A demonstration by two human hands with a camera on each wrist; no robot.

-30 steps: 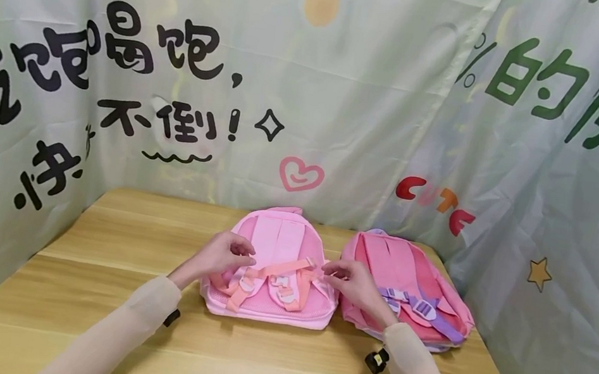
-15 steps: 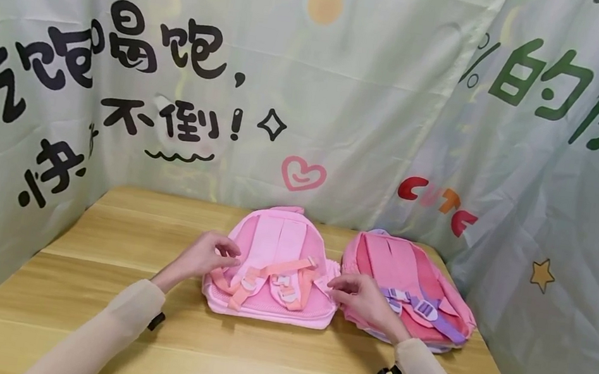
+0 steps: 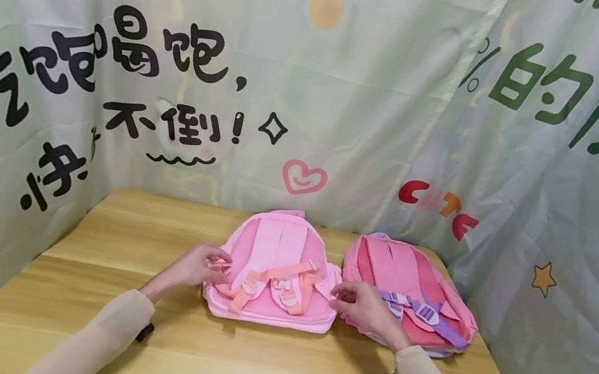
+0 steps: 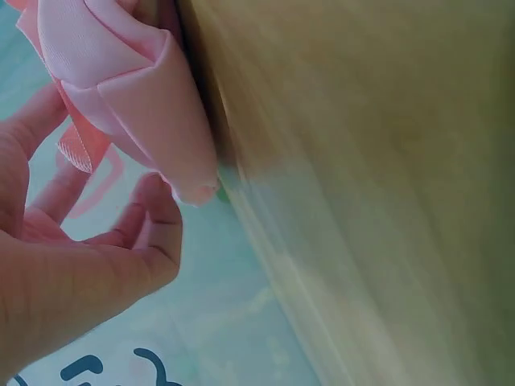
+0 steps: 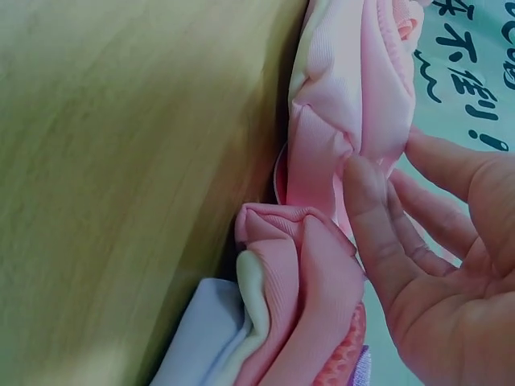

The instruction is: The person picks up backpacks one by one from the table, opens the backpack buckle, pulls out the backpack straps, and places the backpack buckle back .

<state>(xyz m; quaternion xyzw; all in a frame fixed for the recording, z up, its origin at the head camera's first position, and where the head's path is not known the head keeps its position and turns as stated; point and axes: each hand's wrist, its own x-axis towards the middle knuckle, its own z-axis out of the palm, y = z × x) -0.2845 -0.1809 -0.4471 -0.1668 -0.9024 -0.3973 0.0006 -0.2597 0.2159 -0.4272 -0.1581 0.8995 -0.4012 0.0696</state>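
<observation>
A light pink backpack (image 3: 273,253) lies on the table with its shoulder-strap side up, its orange webbing straps (image 3: 285,269) and buckles lying across the lower half. My left hand (image 3: 199,265) is at its left side, fingers loosely bent; in the left wrist view the thumb tip sits close by the pink side pocket (image 4: 157,104), with nothing between thumb and fingers. On the other side is my right hand (image 3: 369,305). In the right wrist view its thumb and forefinger lie loosely against the backpack's side (image 5: 322,145), without closing round the fabric.
A darker pink backpack (image 3: 395,258) with purple straps (image 3: 428,314) lies right of the light pink one, close beside my right hand. The wooden table (image 3: 229,362) runs back to printed curtains (image 3: 375,95) behind and at both sides.
My left hand has moved left and a little nearer, off the straps to the backpack's side. My right hand has come slightly nearer and to the right. Both backpacks stay in place.
</observation>
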